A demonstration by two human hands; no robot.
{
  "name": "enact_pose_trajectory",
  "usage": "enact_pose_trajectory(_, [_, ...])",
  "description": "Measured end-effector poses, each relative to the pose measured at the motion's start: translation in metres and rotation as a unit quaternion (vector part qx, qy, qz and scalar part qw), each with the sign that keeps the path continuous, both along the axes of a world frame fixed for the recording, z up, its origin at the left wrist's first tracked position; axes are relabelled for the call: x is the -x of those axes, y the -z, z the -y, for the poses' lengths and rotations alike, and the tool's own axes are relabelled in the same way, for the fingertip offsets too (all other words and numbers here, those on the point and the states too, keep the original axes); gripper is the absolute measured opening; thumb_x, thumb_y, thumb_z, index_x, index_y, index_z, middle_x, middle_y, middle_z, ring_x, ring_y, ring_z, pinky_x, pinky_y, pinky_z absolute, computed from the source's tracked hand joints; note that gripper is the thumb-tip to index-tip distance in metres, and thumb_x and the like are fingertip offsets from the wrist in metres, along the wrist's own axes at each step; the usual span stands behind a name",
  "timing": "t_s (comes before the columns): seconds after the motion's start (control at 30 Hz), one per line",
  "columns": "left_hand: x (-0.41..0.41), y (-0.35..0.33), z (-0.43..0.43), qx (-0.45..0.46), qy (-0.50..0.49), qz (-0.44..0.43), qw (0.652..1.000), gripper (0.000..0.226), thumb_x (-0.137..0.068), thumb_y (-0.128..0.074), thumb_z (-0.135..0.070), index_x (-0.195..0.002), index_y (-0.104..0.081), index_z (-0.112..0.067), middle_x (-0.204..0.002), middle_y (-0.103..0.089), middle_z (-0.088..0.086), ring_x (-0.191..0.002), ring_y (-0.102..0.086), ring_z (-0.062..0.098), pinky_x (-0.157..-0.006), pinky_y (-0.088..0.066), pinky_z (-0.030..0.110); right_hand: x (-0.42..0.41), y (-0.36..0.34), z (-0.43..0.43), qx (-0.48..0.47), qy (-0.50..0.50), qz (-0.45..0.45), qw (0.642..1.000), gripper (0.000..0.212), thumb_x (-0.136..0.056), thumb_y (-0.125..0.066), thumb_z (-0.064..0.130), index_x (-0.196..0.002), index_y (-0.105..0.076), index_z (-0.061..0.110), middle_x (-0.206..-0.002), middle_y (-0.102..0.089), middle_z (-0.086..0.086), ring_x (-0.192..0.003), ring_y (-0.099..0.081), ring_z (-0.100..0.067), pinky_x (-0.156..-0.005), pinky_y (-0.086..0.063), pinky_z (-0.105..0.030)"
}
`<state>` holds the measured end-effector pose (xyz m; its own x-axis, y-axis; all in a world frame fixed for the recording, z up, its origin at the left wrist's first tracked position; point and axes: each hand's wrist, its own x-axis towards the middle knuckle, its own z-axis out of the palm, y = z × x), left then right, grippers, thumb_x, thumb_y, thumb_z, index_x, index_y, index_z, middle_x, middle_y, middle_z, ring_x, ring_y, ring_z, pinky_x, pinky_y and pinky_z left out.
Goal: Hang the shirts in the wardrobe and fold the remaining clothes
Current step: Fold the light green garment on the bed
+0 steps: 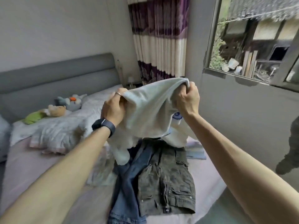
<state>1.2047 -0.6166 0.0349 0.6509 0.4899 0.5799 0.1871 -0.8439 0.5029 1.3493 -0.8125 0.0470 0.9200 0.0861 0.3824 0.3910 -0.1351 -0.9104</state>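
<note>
Both hands hold a white shirt [150, 110] up over the bed [32, 167]. The left hand [113, 109] pinches one bunched edge, the right hand [187, 98] has its fingers [188, 88] clenched round the other, and the cloth sags between them, its lower end drooping onto the jeans [127, 175] and green cargo shorts [168, 178] lying side by side on the bed. The trailing end is the likely trouble: lifted away quickly, it may catch and drag the jeans or shorts out of place or off the bed. Both grips are on gathered cloth, probably not the shoulders, so the shirt could end up twisted on a hanger. It is too crumpled to tell collar, sleeves and front apart; only a scrap of blue print shows. No wardrobe or hanger is in view. Paler clothes [100, 173] under the jeans are mostly covered. A dark shape [291, 143] at the right edge is cut off and cannot be identified.
</note>
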Motion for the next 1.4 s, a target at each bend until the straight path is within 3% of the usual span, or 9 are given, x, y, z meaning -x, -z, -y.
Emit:
enact_pose_trajectory(0.27, [0.209,-0.142,0.032,-0.112,-0.098,0.001,0.989,0.030,-0.093,-0.043,-0.035,-0.118,-0.058,-0.031,-0.109,-0.066,0.011,-0.097,-0.061,0.040,-0.068,-0.044,0.039,0.182,-0.136,0.014,-0.080,-0.058,0.056,0.993,0.020,-0.102,-0.042,0.023,-0.087,-0.050,0.011,-0.097,-0.054,-0.006,-0.080,-0.048,-0.013,-0.078,-0.038,-0.027])
enact_pose_trajectory(0.47, [0.337,-0.123,0.066,-0.168,-0.124,-0.001,0.978,0.027,-0.095,-0.045,-0.039,-0.117,-0.059,-0.034,-0.106,-0.071,0.006,-0.090,-0.065,0.039,-0.065,-0.052,0.043,0.268,-0.142,0.021,-0.057,-0.063,0.070,0.994,0.025,-0.102,-0.043,0.032,-0.086,-0.050,0.013,-0.098,-0.052,-0.001,-0.084,-0.047,-0.015,-0.077,-0.032,-0.028])
enact_pose_trajectory(0.57, [0.387,-0.116,0.061,-0.156,-0.158,-0.025,0.975,0.023,-0.097,-0.050,-0.033,-0.116,-0.063,-0.027,-0.093,-0.072,0.011,-0.084,-0.065,0.039,-0.059,-0.041,0.035,0.304,-0.136,0.007,-0.020,-0.077,0.060,0.995,0.024,-0.101,-0.043,0.036,-0.089,-0.052,0.016,-0.102,-0.053,-0.001,-0.085,-0.046,-0.017,-0.075,-0.029,-0.028])
enact_pose_trajectory(0.7, [0.438,-0.101,0.037,-0.100,-0.213,-0.060,0.970,0.046,-0.091,-0.036,-0.051,-0.115,-0.067,-0.026,-0.092,-0.072,0.018,-0.086,-0.066,0.041,-0.064,-0.046,0.038,0.340,-0.118,-0.034,0.081,-0.120,0.049,0.988,0.032,-0.099,-0.042,0.038,-0.103,-0.061,0.012,-0.113,-0.060,-0.007,-0.096,-0.055,-0.029,-0.077,-0.033,-0.031])
enact_pose_trajectory(0.83, [0.466,-0.042,-0.011,-0.017,-0.214,-0.121,0.969,0.039,-0.099,-0.049,-0.038,-0.134,-0.063,-0.028,-0.115,-0.070,0.022,-0.099,-0.066,0.040,-0.076,-0.051,0.039,0.359,-0.072,-0.104,0.168,-0.168,0.024,0.971,0.039,-0.092,-0.043,0.038,-0.101,-0.066,0.008,-0.111,-0.067,-0.017,-0.108,-0.060,-0.037,-0.085,-0.046,-0.039])
enact_pose_trajectory(1.0, [0.475,0.083,-0.118,0.115,-0.217,-0.163,0.956,0.035,-0.094,-0.044,-0.029,-0.119,-0.065,-0.040,-0.122,-0.067,0.015,-0.105,-0.063,0.036,-0.093,-0.052,0.045,0.370,0.033,-0.223,0.256,-0.185,-0.021,0.949,0.035,-0.092,-0.045,0.035,-0.101,-0.066,0.009,-0.111,-0.066,-0.018,-0.106,-0.061,-0.038,-0.079,-0.044,-0.037])
enact_pose_trajectory(1.13, [0.470,0.212,-0.251,0.223,-0.280,-0.193,0.913,0.039,-0.084,-0.036,-0.053,-0.104,-0.061,-0.032,-0.104,-0.072,0.010,-0.088,-0.064,0.033,-0.083,-0.055,0.045,0.359,0.151,-0.349,0.309,-0.200,-0.083,0.926,0.034,-0.094,-0.048,0.031,-0.104,-0.066,0.004,-0.111,-0.067,-0.022,-0.108,-0.061,-0.039,-0.080,-0.044,-0.036])
enact_pose_trajectory(1.27, [0.452,0.314,-0.359,0.253,-0.305,-0.195,0.897,0.022,-0.098,-0.048,-0.035,-0.117,-0.059,-0.033,-0.113,-0.068,0.009,-0.099,-0.061,0.036,-0.080,-0.052,0.038,0.354,0.265,-0.459,0.254,-0.269,-0.169,0.913,0.024,-0.093,-0.057,0.023,-0.102,-0.071,0.005,-0.087,-0.067,-0.013,-0.087,-0.062,-0.024,-0.072,-0.044,-0.031])
enact_pose_trajectory(1.4, [0.449,0.431,-0.397,0.266,-0.348,-0.286,0.852,0.058,-0.097,-0.052,-0.044,-0.150,-0.033,-0.026,-0.142,-0.043,0.012,-0.132,-0.038,0.034,-0.105,-0.038,0.043,0.354,0.407,-0.471,0.268,-0.334,-0.277,0.860,0.055,-0.093,-0.067,0.024,-0.143,-0.050,0.010,-0.131,-0.061,-0.007,-0.119,-0.059,-0.020,-0.106,-0.046,-0.039])
